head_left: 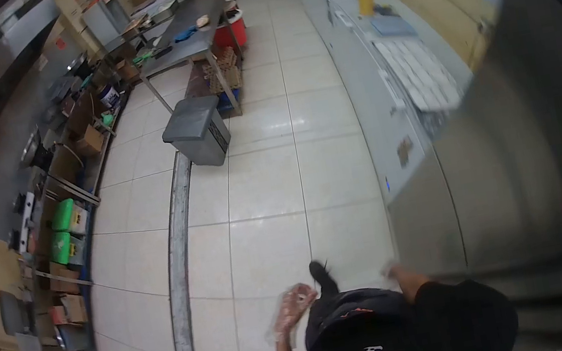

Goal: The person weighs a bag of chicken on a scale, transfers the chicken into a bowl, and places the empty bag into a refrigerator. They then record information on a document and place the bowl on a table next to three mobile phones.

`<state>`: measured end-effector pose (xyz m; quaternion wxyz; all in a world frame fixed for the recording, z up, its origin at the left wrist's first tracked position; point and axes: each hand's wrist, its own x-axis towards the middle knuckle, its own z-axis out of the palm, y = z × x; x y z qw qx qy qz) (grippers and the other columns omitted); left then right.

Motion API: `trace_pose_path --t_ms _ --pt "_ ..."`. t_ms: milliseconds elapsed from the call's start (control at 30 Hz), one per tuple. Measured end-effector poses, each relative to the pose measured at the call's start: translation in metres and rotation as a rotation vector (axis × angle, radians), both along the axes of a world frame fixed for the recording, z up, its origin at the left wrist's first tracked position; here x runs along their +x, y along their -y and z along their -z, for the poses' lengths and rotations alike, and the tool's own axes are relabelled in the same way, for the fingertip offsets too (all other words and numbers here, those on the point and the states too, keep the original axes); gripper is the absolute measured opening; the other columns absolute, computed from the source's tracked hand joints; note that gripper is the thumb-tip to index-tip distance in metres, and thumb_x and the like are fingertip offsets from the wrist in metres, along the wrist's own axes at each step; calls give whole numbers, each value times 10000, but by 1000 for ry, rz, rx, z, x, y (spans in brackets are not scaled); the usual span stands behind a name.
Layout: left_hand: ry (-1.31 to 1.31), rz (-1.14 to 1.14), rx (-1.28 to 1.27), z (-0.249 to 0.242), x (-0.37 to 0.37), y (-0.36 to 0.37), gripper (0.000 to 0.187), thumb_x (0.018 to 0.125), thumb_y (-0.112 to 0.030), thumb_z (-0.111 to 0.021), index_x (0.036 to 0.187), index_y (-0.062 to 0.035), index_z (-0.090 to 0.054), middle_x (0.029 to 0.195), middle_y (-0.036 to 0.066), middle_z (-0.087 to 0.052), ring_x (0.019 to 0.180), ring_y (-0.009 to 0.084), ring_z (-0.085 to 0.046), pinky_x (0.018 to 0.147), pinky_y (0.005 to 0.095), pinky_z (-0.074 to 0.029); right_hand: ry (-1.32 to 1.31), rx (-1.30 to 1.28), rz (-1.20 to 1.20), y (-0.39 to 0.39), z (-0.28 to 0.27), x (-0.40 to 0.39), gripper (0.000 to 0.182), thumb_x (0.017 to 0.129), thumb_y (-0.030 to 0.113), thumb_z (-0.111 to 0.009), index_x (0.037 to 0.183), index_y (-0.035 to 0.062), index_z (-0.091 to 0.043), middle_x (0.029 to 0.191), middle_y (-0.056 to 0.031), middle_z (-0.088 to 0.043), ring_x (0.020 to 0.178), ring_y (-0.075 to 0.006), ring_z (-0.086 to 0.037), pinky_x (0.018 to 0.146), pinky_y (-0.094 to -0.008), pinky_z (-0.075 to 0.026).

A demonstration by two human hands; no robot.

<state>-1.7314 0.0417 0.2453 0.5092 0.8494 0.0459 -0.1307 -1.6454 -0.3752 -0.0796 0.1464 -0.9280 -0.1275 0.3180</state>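
My left hand (294, 307) hangs in front of my body in a clear plastic glove. Its fingers are loosely curled, and I see nothing held in them. On the other side, my right hand (391, 271) is smeared by motion and partly hidden past the wrist, so its fingers do not show clearly. It is near the stainless steel cabinet (514, 188) at my right, without visible contact. Below me, one black shoe (322, 276) is on the tiled floor (260, 186).
Ahead on the left, a grey lidded bin (198, 133) stands beside a steel table (202, 14). A drain grate (185, 266) runs along the floor. At right, a white chest freezer (340, 39) carries a white tray (416, 71). Shelving with green boxes (63, 215) lines the left wall.
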Motion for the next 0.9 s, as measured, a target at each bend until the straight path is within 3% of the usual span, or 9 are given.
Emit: trace_pose_path --t_ms 200,333,467,567,633,667,800,833,900 --pt "185 28 70 6 301 -102 332 712 -185 -801 943 -52 -604 827 63 -622 784 176 -604 739 334 -505 -295 -221 -308 5 -90 66 384 825 371 -610 1008 36 -650 982 -156 -669 910 -292 -648 789 -393 -521" --pt "190 59 -34 4 497 -136 355 678 -156 -796 965 -64 -610 823 56 -632 791 187 -612 748 326 -510 -338 -159 -199 -36 -83 178 362 816 355 -614 998 45 -657 970 -150 -676 897 -289 -655 776 -394 -529" --pt "20 136 7 110 668 -173 473 605 -218 -834 998 -77 -611 816 72 -643 803 194 -630 755 331 -515 -334 -16 -5 -95 -35 336 341 822 348 -597 1002 66 -664 978 -136 -678 904 -286 -654 781 -398 -530" --pt "-147 317 171 193 730 -216 540 605 -267 -856 1043 -66 -613 829 89 -672 809 199 -644 754 318 -527 -322 80 76 -134 -9 459 327 826 342 -585 1005 81 -668 984 -125 -680 909 -283 -653 785 -401 -530" --pt "-318 215 287 220 741 -256 494 653 -270 -836 1044 -60 -617 864 95 -693 803 219 -656 731 342 -541 -294 122 49 -151 13 544 319 829 339 -577 1007 92 -672 988 -117 -681 912 -281 -653 787 -403 -530" --pt "-391 61 77 259 736 -287 497 659 -244 -835 1059 -58 -606 866 91 -693 790 223 -659 703 360 -546 -270 140 7 -159 26 583 315 831 337 -573 1008 97 -673 990 -114 -682 914 -280 -652 789 -404 -530" --pt "-538 -291 -57 240 738 -350 535 685 -147 -812 1127 -36 -533 852 93 -681 752 228 -662 630 410 -546 38 123 -420 -150 77 778 304 835 331 -561 1011 112 -678 996 -103 -684 919 -277 -652 793 -407 -531" --pt "-527 -285 -84 242 738 -365 544 691 -140 -806 1139 -37 -516 855 93 -677 754 225 -662 634 422 -544 -250 342 -80 -146 75 853 291 829 321 -580 989 100 -681 962 -97 -685 902 -256 -653 793 -393 -530" --pt "-705 -832 -222 213 754 -366 474 729 -161 -779 1124 -37 -550 887 105 -682 761 208 -663 656 420 -541 -825 729 650 -157 78 998 268 817 302 -619 946 77 -686 894 -86 -688 869 -214 -656 794 -366 -530"
